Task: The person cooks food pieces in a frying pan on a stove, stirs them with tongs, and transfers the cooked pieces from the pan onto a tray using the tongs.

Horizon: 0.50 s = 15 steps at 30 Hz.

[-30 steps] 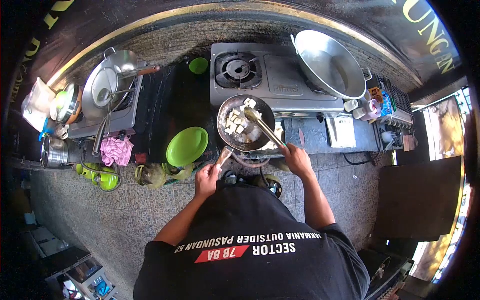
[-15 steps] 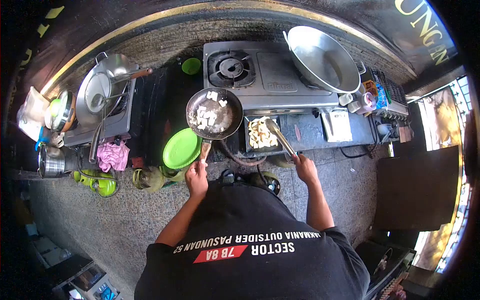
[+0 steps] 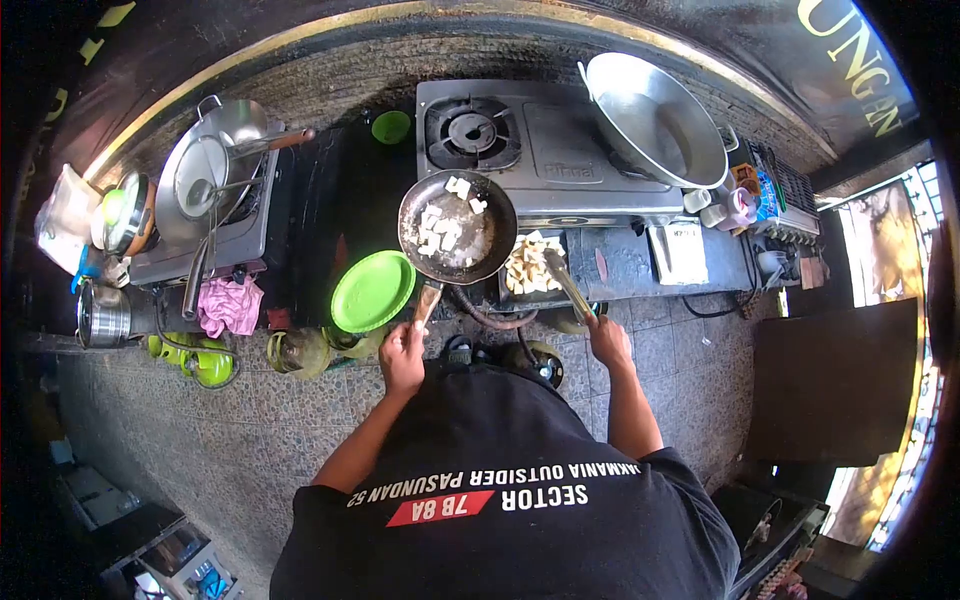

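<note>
My left hand is wrapped round the handle of a dark frying pan, which I hold up in front of the stove. Several small white food chunks lie in the pan, on a wet-looking bottom. In my right hand is a spatula with a light brown handle. Its head rests among pale, browned food pieces in a dark square tray. The pan's right rim overlaps the tray's left side from above. A green plate sits left of the pan.
A gas stove stands behind the pan, with a large metal wok on its right side. At left, another stove carries a wok and a ladle. A pink cloth hangs near it. Gas cylinders stand below the counter.
The frying pan and my left hand have shifted right, bringing the pan closer to the tray. The spatula head stays among the food pieces in the tray. The whole view has shifted slightly.
</note>
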Each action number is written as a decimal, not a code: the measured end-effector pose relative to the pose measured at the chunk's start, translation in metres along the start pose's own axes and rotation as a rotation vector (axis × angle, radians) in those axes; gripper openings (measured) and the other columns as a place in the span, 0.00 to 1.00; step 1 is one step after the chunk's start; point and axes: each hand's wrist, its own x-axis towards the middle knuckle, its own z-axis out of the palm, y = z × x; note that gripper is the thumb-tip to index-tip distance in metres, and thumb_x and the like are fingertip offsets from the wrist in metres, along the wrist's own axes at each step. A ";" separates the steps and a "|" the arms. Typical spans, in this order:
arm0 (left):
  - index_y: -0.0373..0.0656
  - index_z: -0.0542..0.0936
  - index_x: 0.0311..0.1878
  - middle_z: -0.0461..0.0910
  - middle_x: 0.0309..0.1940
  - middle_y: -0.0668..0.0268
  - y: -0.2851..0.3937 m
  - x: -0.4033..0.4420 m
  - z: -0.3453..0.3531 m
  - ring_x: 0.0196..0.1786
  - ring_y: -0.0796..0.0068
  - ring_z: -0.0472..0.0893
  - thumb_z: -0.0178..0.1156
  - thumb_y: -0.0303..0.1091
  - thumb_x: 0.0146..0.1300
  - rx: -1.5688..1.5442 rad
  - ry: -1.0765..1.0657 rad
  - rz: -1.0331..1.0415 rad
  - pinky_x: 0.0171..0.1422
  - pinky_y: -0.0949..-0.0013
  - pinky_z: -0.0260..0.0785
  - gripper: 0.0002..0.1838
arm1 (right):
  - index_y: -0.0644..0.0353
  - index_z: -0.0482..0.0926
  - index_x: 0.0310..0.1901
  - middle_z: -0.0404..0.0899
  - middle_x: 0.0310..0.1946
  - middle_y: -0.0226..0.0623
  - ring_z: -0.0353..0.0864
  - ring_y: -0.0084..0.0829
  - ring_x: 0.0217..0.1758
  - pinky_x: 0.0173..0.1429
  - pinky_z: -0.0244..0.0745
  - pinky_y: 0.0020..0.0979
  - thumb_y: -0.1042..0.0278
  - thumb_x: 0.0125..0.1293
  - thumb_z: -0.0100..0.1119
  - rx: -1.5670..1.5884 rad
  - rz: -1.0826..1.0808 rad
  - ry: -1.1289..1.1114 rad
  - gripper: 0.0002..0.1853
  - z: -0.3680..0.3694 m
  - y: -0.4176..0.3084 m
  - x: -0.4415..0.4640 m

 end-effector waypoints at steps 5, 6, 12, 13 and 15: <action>0.38 0.84 0.38 0.73 0.18 0.71 0.002 -0.003 -0.002 0.23 0.79 0.71 0.58 0.44 0.79 0.035 0.006 0.027 0.30 0.68 0.63 0.19 | 0.65 0.82 0.47 0.84 0.46 0.65 0.81 0.68 0.53 0.58 0.74 0.63 0.37 0.82 0.37 0.035 -0.054 0.031 0.35 -0.014 0.008 -0.003; 0.38 0.84 0.38 0.72 0.18 0.71 0.001 -0.004 -0.002 0.23 0.79 0.71 0.58 0.44 0.79 0.036 0.012 0.029 0.30 0.68 0.63 0.19 | 0.65 0.82 0.47 0.84 0.46 0.65 0.81 0.68 0.53 0.58 0.74 0.63 0.37 0.82 0.37 0.031 -0.055 0.030 0.35 -0.015 0.011 -0.001; 0.38 0.84 0.38 0.74 0.19 0.71 -0.005 -0.002 0.005 0.24 0.79 0.73 0.59 0.45 0.78 0.008 0.027 -0.028 0.31 0.68 0.64 0.20 | 0.65 0.83 0.46 0.84 0.47 0.66 0.81 0.69 0.55 0.60 0.74 0.63 0.34 0.81 0.36 0.054 -0.078 0.042 0.38 -0.028 0.008 0.000; 0.38 0.84 0.38 0.74 0.19 0.70 -0.004 -0.001 0.006 0.24 0.78 0.74 0.59 0.45 0.78 0.011 0.025 -0.016 0.32 0.67 0.65 0.20 | 0.65 0.83 0.46 0.84 0.47 0.66 0.81 0.69 0.55 0.60 0.74 0.63 0.34 0.81 0.36 0.051 -0.079 0.047 0.38 -0.030 0.007 0.001; 0.37 0.85 0.38 0.75 0.19 0.69 -0.003 -0.001 0.005 0.24 0.77 0.74 0.59 0.45 0.78 0.014 0.030 -0.006 0.32 0.67 0.66 0.19 | 0.66 0.84 0.49 0.84 0.48 0.66 0.81 0.68 0.56 0.61 0.73 0.62 0.34 0.81 0.36 0.033 -0.070 -0.016 0.38 -0.032 0.004 0.003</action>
